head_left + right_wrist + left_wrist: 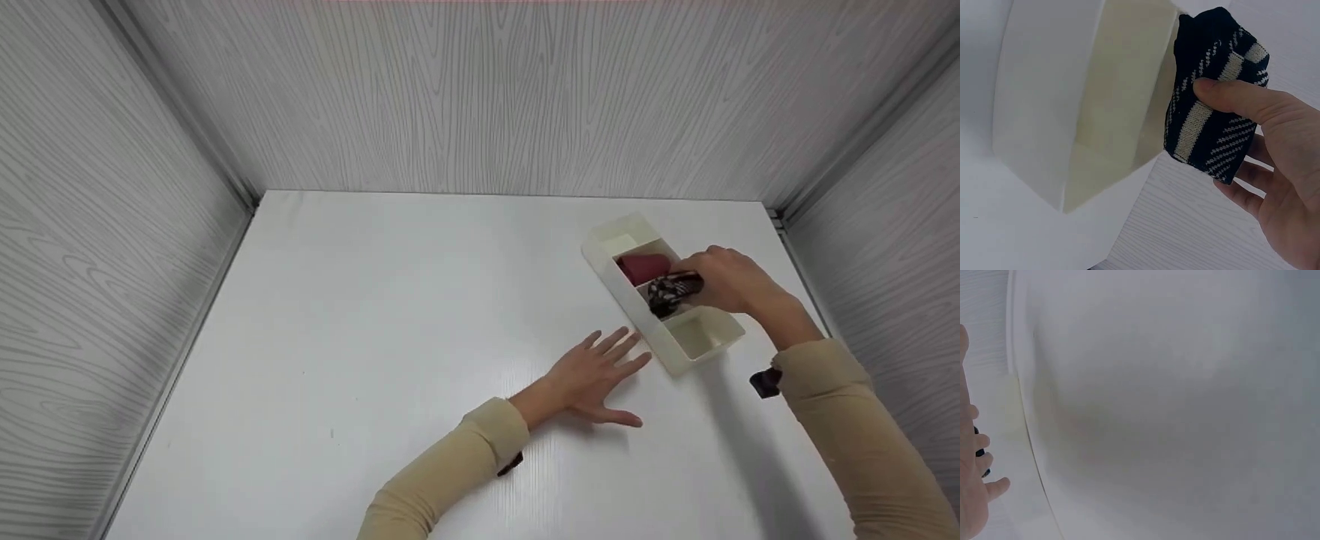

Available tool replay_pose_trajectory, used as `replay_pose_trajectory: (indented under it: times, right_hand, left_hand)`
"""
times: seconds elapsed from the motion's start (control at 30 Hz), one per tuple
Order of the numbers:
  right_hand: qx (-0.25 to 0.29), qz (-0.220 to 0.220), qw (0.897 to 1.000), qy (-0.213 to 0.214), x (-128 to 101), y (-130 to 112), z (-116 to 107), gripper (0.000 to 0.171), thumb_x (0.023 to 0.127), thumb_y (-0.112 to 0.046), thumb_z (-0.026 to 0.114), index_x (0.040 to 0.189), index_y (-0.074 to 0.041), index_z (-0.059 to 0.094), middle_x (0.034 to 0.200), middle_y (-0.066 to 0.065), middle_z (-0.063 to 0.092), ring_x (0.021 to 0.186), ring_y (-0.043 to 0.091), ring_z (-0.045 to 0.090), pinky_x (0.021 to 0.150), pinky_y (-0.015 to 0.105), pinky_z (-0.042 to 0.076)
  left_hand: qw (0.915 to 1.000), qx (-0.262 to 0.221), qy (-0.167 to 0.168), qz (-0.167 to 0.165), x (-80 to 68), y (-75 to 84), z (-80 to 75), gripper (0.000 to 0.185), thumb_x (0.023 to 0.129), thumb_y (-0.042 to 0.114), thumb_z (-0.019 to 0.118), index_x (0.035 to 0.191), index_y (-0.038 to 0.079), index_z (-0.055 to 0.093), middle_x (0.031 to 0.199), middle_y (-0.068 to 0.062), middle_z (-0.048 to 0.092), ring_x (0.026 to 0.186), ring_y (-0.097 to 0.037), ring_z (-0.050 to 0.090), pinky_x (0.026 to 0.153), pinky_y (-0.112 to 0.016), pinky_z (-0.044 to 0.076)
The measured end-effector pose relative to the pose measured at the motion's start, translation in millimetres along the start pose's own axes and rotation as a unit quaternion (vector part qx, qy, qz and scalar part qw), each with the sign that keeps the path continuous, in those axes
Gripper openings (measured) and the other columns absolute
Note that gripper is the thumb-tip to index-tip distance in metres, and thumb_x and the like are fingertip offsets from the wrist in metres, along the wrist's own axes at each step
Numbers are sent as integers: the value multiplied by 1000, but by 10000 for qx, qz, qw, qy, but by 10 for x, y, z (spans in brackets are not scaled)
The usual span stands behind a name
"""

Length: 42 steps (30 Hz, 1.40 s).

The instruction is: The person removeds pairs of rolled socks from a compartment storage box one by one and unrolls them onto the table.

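Note:
A cream divided organizer box [679, 358] lies on the white table at the right. A dark red rolled cloth [643, 267] fills one of its middle compartments. My right hand [727, 281] pinches a black-and-cream patterned rolled cloth [673, 290] [1213, 107] over the compartment beside the red one, thumb on top and fingers beneath. The box's empty near compartment [1112, 112] shows in the right wrist view. My left hand [596, 371] lies flat on the table with fingers spread, just left of the box's near end, holding nothing; only its fingertips [977, 455] show in the left wrist view.
Grey wood-grain walls [480, 97] close in the table [375, 337] at the back and both sides. The box's far end compartment [619, 241] looks empty. A dark strap [765, 382] sits on my right wrist.

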State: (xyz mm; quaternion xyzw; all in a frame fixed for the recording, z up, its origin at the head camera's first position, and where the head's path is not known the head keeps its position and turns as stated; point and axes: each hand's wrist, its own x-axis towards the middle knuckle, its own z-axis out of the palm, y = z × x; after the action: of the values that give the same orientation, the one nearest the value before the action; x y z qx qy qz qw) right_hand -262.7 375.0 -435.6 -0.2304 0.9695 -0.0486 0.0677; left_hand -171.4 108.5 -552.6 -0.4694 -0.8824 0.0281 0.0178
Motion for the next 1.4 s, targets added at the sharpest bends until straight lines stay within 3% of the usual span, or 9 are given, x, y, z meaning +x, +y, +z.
replay_pose_trajectory:
  times: [0.5, 0.7, 0.93, 1.27, 1.4]
  right_hand:
    - [329, -488, 9954, 750, -53, -394, 49, 49, 81, -16, 87, 128, -7, 74, 124, 18, 75, 111, 39, 66, 92, 62, 56]
    - [558, -639, 9915, 986, 8, -566, 215, 50, 81, -19, 87, 127, -7, 74, 124, 19, 74, 117, 39, 67, 97, 61, 56]
    - [832, -877, 9850, 1232, 99, -800, 436, 50, 80, -21, 87, 127, -8, 74, 121, 16, 74, 113, 36, 65, 97, 55, 56]
    - [1366, -1073, 9752, 1373, 301, -1206, 779, 51, 80, -24, 86, 128, -9, 74, 121, 13, 76, 111, 32, 67, 99, 52, 57]
    - [1437, -1214, 9725, 1373, 382, -1361, 910, 51, 80, -25, 86, 128, -11, 75, 119, 10, 76, 107, 28, 67, 92, 49, 58]
  left_hand:
    - [9958, -569, 550, -451, -482, -445, -49, 97, 93, 84, 45, 167, 22, 31, 174, -7, 33, 164, -27, 27, 131, -46, 33]
    - [9920, -512, 919, -704, -665, -622, -48, 93, 94, 81, 48, 165, 21, 36, 169, -6, 42, 160, -28, 37, 127, -45, 39]
    - [9842, -313, 1476, -927, -849, -810, -14, 88, 94, 76, 55, 160, 19, 45, 160, -5, 54, 152, -28, 48, 121, -41, 47]
    - [9733, -334, 1957, -1150, -1061, -1004, 94, 83, 89, 65, 73, 153, 16, 54, 149, -6, 63, 141, -26, 59, 113, -39, 54]
    - [9731, -257, 1927, -1233, -1118, -1054, 121, 83, 90, 63, 72, 155, 15, 52, 149, -6, 64, 138, -26, 61, 110, -39, 56]
